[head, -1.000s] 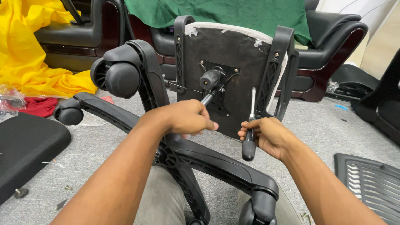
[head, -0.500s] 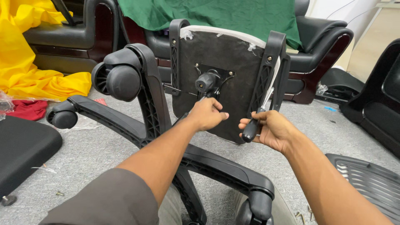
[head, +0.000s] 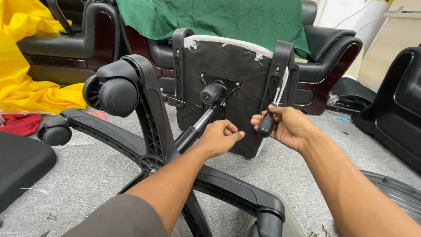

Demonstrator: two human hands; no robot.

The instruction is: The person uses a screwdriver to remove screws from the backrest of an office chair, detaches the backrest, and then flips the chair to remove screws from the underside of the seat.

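Screwdriver at frame centre-right, right hand clenched on black handle, tip up toward armrest bracket of tipped chair seat. Left hand at frame centre, loosely curled beside gas cylinder, whether touching unclear. Judgement: seat tip squarely in screw head, brace chair against wobble.

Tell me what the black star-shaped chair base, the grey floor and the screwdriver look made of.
Black star-shaped chair base: probably moulded plastic, matte, with ribbed webbing inside its arms. Grey floor: carpet, going by its short fuzzy texture. Screwdriver, gripped in the right hand: a smooth black handle, likely plastic or rubber, and a thin bright shaft that looks like metal. The left hand rests beside the gas cylinder.
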